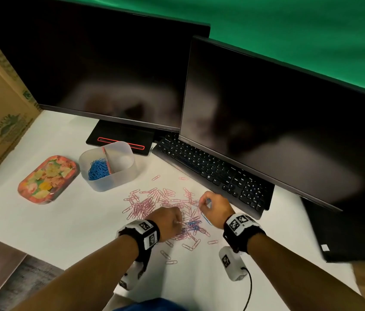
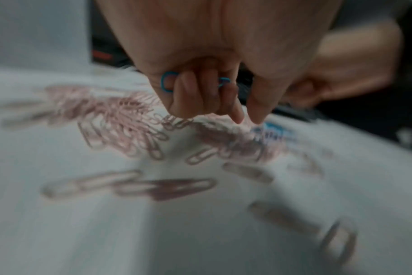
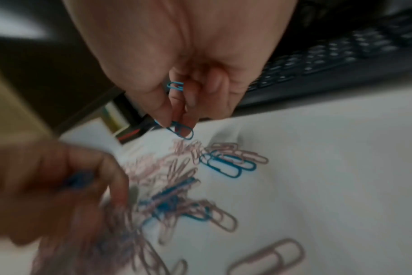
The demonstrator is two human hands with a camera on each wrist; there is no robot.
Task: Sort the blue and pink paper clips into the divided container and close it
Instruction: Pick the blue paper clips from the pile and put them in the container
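We're looking at a white table (image 1: 69,216) with a big scatter of pink paper clips (image 1: 145,205) spread out in the middle, and a small knot of blue paper clips (image 1: 194,225) lying near the front of that pile, right between both hands. The left hand (image 1: 168,221) is hovering over the pile with fingers (image 2: 193,93) curled around a couple of blue clips, fingertips pointing down at the heap. The right hand (image 1: 216,208) is pinching a blue clip (image 3: 181,130) between thumb and fingertip, and probably tucking another one (image 3: 175,86) into the palm, though it's blurry. The divided container (image 1: 109,167) is sitting open to the far left of the pile, with blue clips filling its left compartment. Its flowery lid (image 1: 47,179) is lying just left of it. A black keyboard (image 1: 210,171) is sitting far right, under two dark monitors (image 1: 266,122).
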